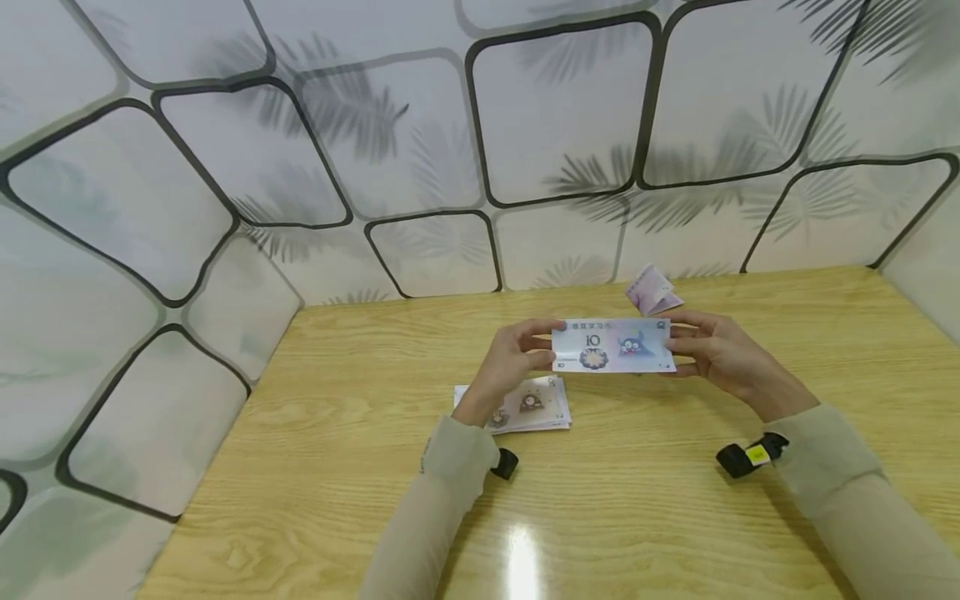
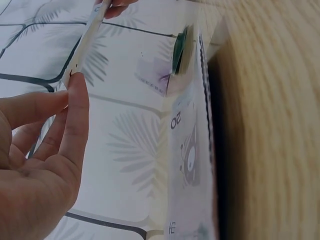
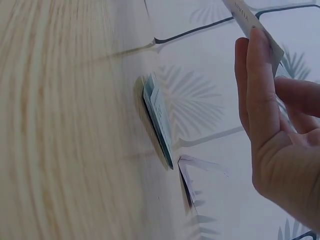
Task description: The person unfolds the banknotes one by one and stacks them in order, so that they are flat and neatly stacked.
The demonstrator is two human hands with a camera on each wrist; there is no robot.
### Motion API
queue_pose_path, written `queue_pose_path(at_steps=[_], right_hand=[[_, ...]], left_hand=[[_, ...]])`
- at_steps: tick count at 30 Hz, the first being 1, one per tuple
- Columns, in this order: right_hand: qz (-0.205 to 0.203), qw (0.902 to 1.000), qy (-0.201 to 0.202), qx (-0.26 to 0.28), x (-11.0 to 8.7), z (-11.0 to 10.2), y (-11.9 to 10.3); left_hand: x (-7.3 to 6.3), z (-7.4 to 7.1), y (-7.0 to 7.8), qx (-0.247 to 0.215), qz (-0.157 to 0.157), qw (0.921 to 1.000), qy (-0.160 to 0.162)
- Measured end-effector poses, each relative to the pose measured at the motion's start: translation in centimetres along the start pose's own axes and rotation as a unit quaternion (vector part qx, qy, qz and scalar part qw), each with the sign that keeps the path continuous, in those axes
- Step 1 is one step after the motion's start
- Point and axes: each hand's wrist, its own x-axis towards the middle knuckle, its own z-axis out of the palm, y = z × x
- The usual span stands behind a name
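Observation:
A pale blue and lilac play banknote (image 1: 613, 350), marked 10 and bearing a small cartoon figure, is stretched flat between both hands above the table. My left hand (image 1: 512, 357) pinches its left end, thumb below and fingers above. On the opposite end, my right hand (image 1: 722, 357) pinches the note in the same way. Below the left forearm lies a loose stack of play banknotes (image 1: 546, 402), partly covered by that wrist; the left wrist view shows a note marked 20 (image 2: 187, 150) there.
Behind the right hand a creased purple banknote (image 1: 651, 292) stands near the wall. A folded green banknote (image 3: 159, 120) sits on the wooden table (image 1: 622, 517), visible in both wrist views. A patterned wall (image 1: 562, 117) closes off the table's back.

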Motion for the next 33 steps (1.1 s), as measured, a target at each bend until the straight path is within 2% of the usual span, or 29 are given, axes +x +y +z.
queue_pose_path(at_steps=[4, 11, 22, 33], right_hand=[[0.003, 1.0, 0.003, -0.002, 0.1, 0.1, 0.0], [0.015, 0.9984, 0.044, -0.031, 0.3, 0.8, -0.1], [0.005, 0.9974, 0.054, -0.048, 0.9, 1.9, -0.1], [0.014, 0.9945, 0.06, -0.085, 1.4, 2.6, 0.0]], left_hand=[[-0.1, -0.3, 0.0, -0.001, -0.011, 0.9999, 0.005], [-0.2, -0.8, 0.0, -0.014, 0.0, 0.9999, 0.01], [-0.8, -1.4, -0.1, -0.007, -0.002, 0.9998, 0.019], [-1.5, -2.2, 0.1, 0.008, 0.0, 0.9997, 0.023]])
